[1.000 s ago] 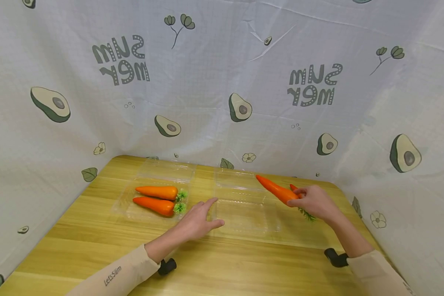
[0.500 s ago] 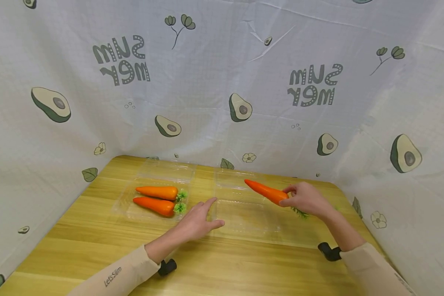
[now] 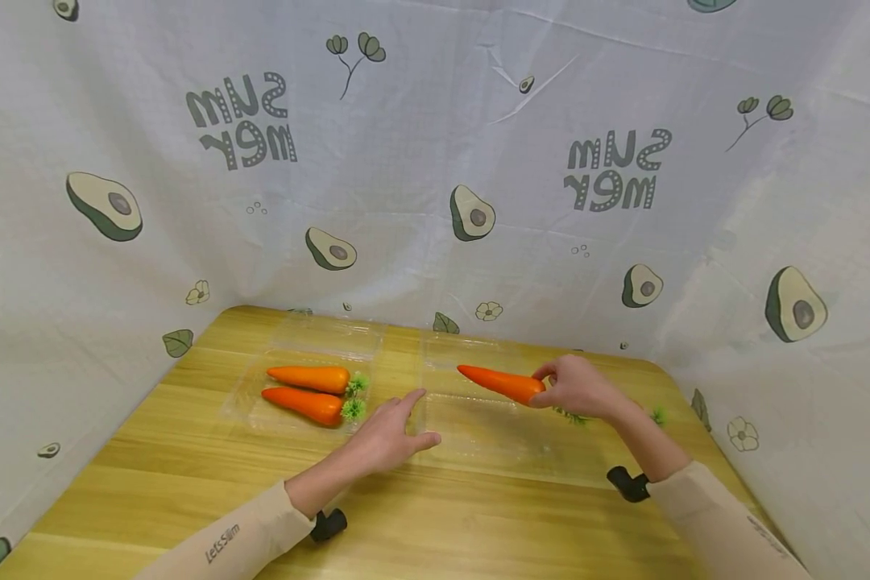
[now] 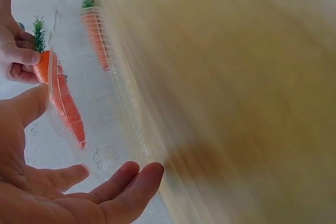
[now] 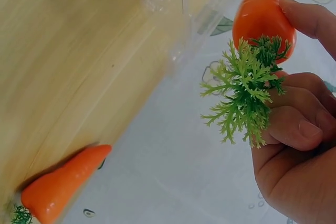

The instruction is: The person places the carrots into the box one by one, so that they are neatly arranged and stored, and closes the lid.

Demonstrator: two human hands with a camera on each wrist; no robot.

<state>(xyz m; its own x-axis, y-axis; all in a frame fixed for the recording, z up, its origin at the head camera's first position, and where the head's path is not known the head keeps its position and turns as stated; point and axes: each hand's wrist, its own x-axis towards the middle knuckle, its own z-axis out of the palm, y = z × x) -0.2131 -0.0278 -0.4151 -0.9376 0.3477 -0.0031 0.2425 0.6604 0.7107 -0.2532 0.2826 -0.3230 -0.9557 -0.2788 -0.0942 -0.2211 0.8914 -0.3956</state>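
My right hand (image 3: 582, 387) pinches an orange carrot (image 3: 503, 384) near its leafy end, its tip pointing left. The carrot hangs over a clear plastic clamshell box (image 3: 474, 431) whose lid lies open toward the back. In the right wrist view, green leaves (image 5: 247, 90) dangle below the thumb and finger. My left hand (image 3: 383, 435) has its fingers spread at the left side of that box; in the left wrist view its thumb reaches the box's edge. Another carrot (image 5: 65, 184) lies on the table, mostly hidden behind my right hand in the head view.
A second open clear box (image 3: 239, 403) at the left holds two carrots, an upper carrot (image 3: 310, 378) and a lower carrot (image 3: 304, 404), leaves to the right. The wooden table (image 3: 406, 524) ends at a printed white curtain (image 3: 406, 161) behind and at the sides.
My right hand has carried the carrot leftward over the right box, and the carrot has turned closer to level. Leaves of the carrot behind that hand now show. My left hand has stayed put.
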